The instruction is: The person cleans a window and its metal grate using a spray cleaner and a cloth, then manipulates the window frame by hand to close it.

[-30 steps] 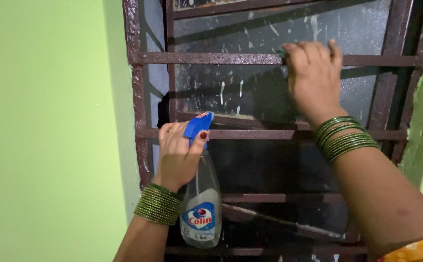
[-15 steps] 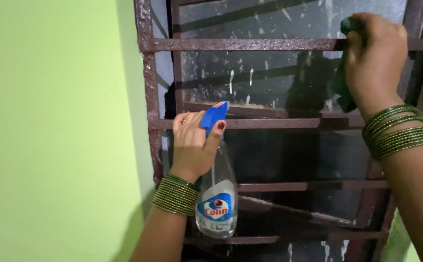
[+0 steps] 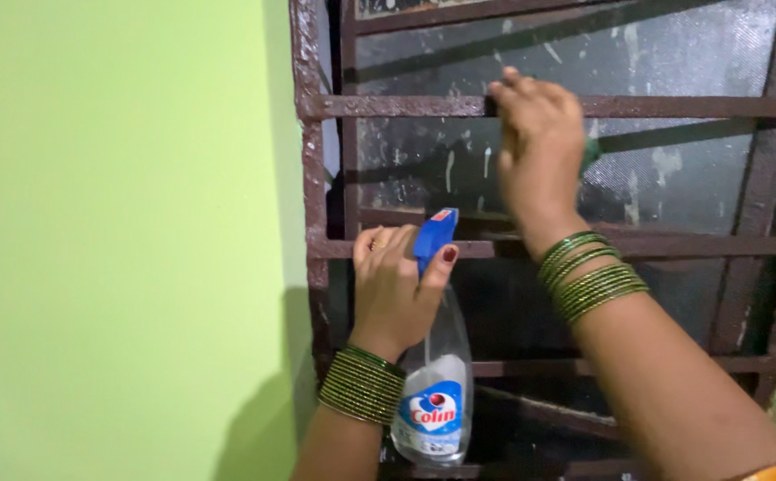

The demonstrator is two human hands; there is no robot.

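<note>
- Here, the left hand (image 3: pixel 394 289) is wrapped tight around the neck of a clear plastic spray bottle with a blue trigger head (image 3: pixel 434 374), held upright against the rusty brown metal window grille (image 3: pixel 406 107).
- The right hand (image 3: pixel 539 147) presses a dark green cloth (image 3: pixel 589 153), mostly hidden under the fingers, flat on the streaked, spotted window glass (image 3: pixel 673 53) between the bars.
- Wiping well likely calls for firm, overlapping strokes that reach right up to the bars.

One spray bottle (image 3: pixel 435 374), two hands
</note>
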